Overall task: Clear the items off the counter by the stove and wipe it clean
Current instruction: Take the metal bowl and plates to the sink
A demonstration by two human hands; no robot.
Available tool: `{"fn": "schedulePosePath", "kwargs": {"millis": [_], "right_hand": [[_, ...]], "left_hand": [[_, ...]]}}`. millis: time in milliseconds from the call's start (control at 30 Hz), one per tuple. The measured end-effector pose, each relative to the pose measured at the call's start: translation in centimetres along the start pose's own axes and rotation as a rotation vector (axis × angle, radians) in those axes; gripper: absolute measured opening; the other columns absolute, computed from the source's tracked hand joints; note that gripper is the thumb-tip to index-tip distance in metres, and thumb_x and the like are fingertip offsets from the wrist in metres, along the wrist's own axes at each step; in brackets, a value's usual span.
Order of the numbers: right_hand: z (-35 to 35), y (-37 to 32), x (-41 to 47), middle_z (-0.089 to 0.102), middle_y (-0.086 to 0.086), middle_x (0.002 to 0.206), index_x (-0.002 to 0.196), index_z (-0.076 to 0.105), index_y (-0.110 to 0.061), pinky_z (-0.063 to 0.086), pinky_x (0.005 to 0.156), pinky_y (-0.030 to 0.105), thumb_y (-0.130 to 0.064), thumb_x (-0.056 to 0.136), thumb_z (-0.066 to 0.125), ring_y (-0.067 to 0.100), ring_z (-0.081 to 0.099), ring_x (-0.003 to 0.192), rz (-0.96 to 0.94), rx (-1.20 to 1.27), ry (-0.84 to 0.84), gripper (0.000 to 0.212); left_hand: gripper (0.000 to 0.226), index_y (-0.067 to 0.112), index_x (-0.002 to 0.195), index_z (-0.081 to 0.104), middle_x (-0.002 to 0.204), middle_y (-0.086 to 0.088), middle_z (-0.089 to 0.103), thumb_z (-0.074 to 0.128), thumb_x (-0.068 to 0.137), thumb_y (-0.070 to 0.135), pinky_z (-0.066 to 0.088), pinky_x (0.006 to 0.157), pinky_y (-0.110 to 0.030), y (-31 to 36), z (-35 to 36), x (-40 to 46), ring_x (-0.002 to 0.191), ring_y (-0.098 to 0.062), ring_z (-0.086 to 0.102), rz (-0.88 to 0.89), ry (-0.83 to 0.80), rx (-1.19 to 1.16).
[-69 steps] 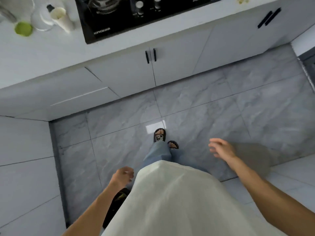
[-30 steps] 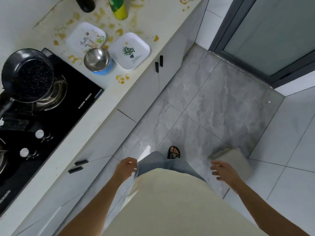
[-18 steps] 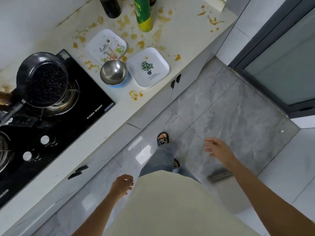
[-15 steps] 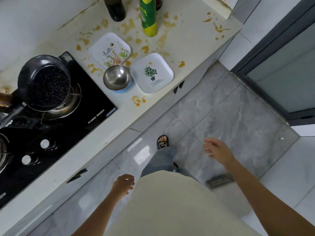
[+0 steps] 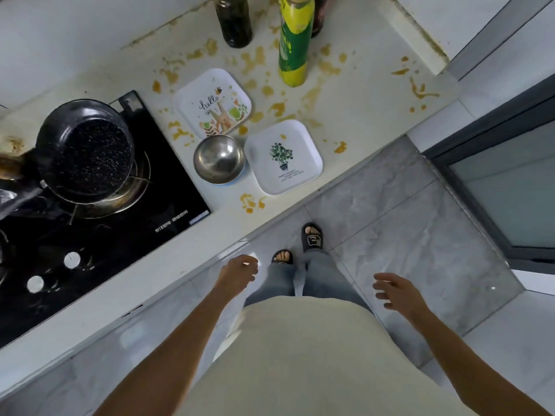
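The stained counter [image 5: 354, 94] runs beside the black stove [image 5: 99, 235], which carries a dark pan [image 5: 85, 148]. On the counter sit two white trays [image 5: 282, 157] (one perhaps under the steel bowl [image 5: 219, 159]) and a green bottle [image 5: 294, 43]. Left hand [image 5: 238, 273] and right hand [image 5: 396, 291] hang relaxed, empty, above the floor.

I have walked up to the stained counter [image 5: 360, 94], which now fills the upper view where earlier I saw mostly floor and cabinet doors. The two square plates [image 5: 211, 103] and the steel bowl [image 5: 219, 159] sit nearer and larger. My left hand [image 5: 238, 273] has risen close to the counter edge. My right hand [image 5: 396, 291] hangs lower, fingers loose. Both sandalled feet [image 5: 312, 237] now show side by side.
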State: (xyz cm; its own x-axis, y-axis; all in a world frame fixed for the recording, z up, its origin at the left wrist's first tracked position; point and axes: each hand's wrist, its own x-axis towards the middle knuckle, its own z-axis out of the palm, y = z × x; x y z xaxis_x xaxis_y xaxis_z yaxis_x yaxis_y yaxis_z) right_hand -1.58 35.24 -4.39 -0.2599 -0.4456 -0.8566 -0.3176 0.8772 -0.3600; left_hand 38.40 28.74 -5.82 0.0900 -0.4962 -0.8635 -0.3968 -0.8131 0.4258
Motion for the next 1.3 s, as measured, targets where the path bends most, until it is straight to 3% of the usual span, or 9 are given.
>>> {"fn": "schedulePosePath", "kwargs": {"millis": [400,500,600,700,800,867,1000,1133,1300], "right_hand": [[-5.6,-13.5,6.4,0.072,0.008,0.117,0.124,0.067,-0.018,0.057,0.092,0.04,-0.022,0.106,0.055,0.024,0.071,0.101,-0.221,-0.335,-0.096,0.022],[-5.6,-19.0,7.2,0.073,-0.001,0.115,0.118,0.069,-0.026,0.056,0.096,0.04,-0.027,0.105,0.057,0.016,0.07,0.103,-0.391,-0.377,-0.125,0.018],[-4.6,-24.0,7.6,0.075,-0.013,0.11,0.117,0.07,-0.033,0.058,0.094,0.035,-0.03,0.102,0.059,0.004,0.072,0.097,-0.472,-0.343,-0.149,0.019],[-2.5,-28.5,8.0,0.075,-0.011,0.11,0.12,0.07,-0.028,0.058,0.098,0.044,-0.03,0.102,0.058,0.012,0.073,0.102,-0.568,-0.338,-0.124,0.021],[-0.2,-31.8,8.1,0.073,-0.009,0.121,0.122,0.069,-0.024,0.054,0.099,0.034,-0.032,0.104,0.054,0.015,0.069,0.114,-0.637,-0.368,-0.043,0.025],[1.1,-33.3,8.3,0.072,-0.007,0.124,0.124,0.068,-0.022,0.047,0.095,0.026,-0.031,0.105,0.052,0.014,0.066,0.117,-0.648,-0.384,0.013,0.027],[3.4,-34.6,9.1,0.073,-0.003,0.123,0.128,0.065,-0.018,0.051,0.097,0.034,-0.035,0.102,0.056,0.019,0.069,0.112,-0.637,-0.396,0.097,0.032],[5.5,-34.9,10.2,0.075,-0.002,0.107,0.118,0.066,-0.017,0.049,0.078,0.032,-0.038,0.1,0.058,0.025,0.07,0.098,-0.662,-0.478,0.219,0.029],[7.0,-35.2,11.1,0.074,0.0,0.103,0.113,0.066,-0.019,0.053,0.08,0.038,-0.039,0.1,0.055,0.029,0.069,0.094,-0.65,-0.519,0.334,0.026]], "left_hand": [[0.024,0.011,0.109,0.074,0.098,-0.009,0.076,0.051,0.103,0.007,0.051,0.067,-0.024,2.4,2.3,-0.9,0.079,-0.025,0.07,-0.101,0.164,-0.089],[0.02,0.014,0.103,0.075,0.091,-0.006,0.077,0.056,0.102,0.007,0.049,0.056,-0.016,3.3,1.7,-2.0,0.077,-0.023,0.071,-0.126,0.305,-0.251],[0.02,0.022,0.092,0.076,0.076,0.001,0.077,0.059,0.1,0.015,0.053,0.059,-0.028,5.8,-0.6,-3.4,0.07,-0.021,0.073,-0.035,0.495,-0.337],[0.019,0.021,0.089,0.077,0.074,0.001,0.076,0.06,0.094,0.025,0.055,0.055,-0.028,10.1,-5.1,-3.5,0.062,-0.015,0.072,0.069,0.658,-0.435],[0.015,0.022,0.086,0.077,0.07,0.002,0.075,0.063,0.09,0.028,0.057,0.051,-0.024,14.7,-10.1,-1.3,0.059,-0.01,0.07,0.126,0.756,-0.601],[0.014,0.022,0.089,0.076,0.075,0.002,0.075,0.063,0.091,0.028,0.059,0.055,-0.026,17.4,-13.0,1.1,0.062,-0.011,0.07,0.149,0.736,-0.636],[0.015,0.028,0.087,0.07,0.084,0.002,0.076,0.059,0.096,0.027,0.064,0.069,-0.037,21.6,-16.9,6.5,0.073,-0.016,0.072,0.152,0.706,-0.503],[0.019,0.026,0.08,0.068,0.098,-0.012,0.079,0.057,0.096,0.025,0.066,0.083,-0.045,23.7,-18.7,10.7,0.089,-0.031,0.077,0.054,0.677,-0.385],[0.018,0.018,0.103,0.071,0.104,-0.014,0.078,0.062,0.099,0.033,0.066,0.083,-0.046,25.0,-19.2,13.8,0.088,-0.032,0.078,0.022,0.67,-0.311]]}}
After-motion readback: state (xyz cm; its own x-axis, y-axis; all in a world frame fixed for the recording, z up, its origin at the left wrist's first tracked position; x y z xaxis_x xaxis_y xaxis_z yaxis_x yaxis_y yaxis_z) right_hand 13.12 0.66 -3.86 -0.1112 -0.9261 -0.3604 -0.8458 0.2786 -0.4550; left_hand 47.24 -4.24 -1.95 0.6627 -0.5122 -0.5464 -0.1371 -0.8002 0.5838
